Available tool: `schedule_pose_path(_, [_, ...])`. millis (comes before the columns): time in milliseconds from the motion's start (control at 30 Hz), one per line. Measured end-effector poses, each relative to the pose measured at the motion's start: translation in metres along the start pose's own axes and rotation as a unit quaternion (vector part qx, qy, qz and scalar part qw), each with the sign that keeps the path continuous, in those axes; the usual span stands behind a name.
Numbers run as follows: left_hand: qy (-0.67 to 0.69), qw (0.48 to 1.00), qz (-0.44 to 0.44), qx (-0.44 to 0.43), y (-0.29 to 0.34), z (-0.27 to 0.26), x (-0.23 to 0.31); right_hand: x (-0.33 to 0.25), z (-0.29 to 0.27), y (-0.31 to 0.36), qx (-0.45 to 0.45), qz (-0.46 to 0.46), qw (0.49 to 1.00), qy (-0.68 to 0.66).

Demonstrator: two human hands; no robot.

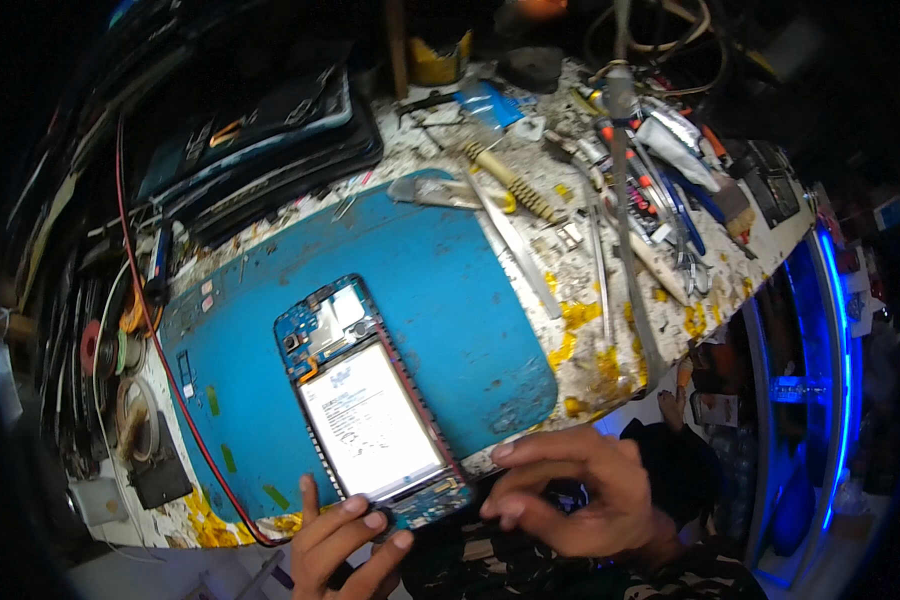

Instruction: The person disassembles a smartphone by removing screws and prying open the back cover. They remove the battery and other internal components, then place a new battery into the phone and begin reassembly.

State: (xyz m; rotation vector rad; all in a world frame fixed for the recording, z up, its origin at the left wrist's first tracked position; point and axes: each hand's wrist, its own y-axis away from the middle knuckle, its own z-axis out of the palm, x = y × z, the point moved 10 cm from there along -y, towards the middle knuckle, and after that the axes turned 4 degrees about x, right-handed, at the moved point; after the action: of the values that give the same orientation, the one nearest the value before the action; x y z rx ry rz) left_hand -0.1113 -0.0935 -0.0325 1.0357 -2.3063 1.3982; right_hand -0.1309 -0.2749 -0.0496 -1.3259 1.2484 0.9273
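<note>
Opened-up phone (pixel 373 405) is in the middle of the frame, a bit below center, tilted over the blue mat (pixel 470 340). Its bottom end pokes past the mat's edge; can't tell if it lies flat or is propped up there. Left hand (pixel 345 545) has its fingers spread and touching that bottom end, but I can't tell whether it's actually gripping or just steadying. Right hand (pixel 575 495), lower right of the phone, is loosely curled with thumb and finger apart, nothing visible between them.

My two cents for working on it: slide it fully onto the mat so it won't rock, hold it by the frame rails, and stay off the bare lower board (pixel 435 500). I wouldn't press on the battery (pixel 380 425) either, and I'd go gentle around the orange ribbon (pixel 308 372), which looks easy to crease.

Material-wise, the battery's a smooth pale rectangle with a printed label, set in a slim dark frame with a notched-looking side. Top board is blue with a shiny silver patch. The mat looks rubbery, rounded at the corners, scuffed lower right. The table (pixel 582 290) is white, speckled with dark grime and yellow blotches.
</note>
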Motion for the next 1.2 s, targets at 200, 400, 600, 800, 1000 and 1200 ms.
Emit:
schedule_pose_path(200, [-0.056,0.998,0.027,-0.030,-0.010,-0.002,-0.007,-0.010,-0.051,-0.050,0.144,-0.061,0.940,0.304])
schedule_pose_path(400, [-0.074,0.993,0.011,-0.088,-0.021,0.007,-0.011,-0.005,-0.075,-0.090,0.183,-0.097,0.829,0.519])
schedule_pose_path(600, [-0.059,0.992,-0.030,-0.104,-0.024,0.011,-0.020,-0.006,-0.093,-0.094,0.190,-0.080,0.854,0.478])
schedule_pose_path(800, [-0.059,0.992,-0.051,-0.100,-0.026,0.013,-0.023,0.001,-0.120,-0.077,0.246,-0.026,0.969,0.029])
schedule_pose_path(1000, [-0.044,0.994,-0.030,-0.091,-0.035,0.021,-0.013,0.018,-0.047,-0.055,0.133,0.004,0.981,-0.141])
schedule_pose_path(1200, [0.025,0.999,-0.025,-0.032,-0.047,0.017,0.001,0.016,0.007,-0.050,0.069,0.053,0.969,-0.229])
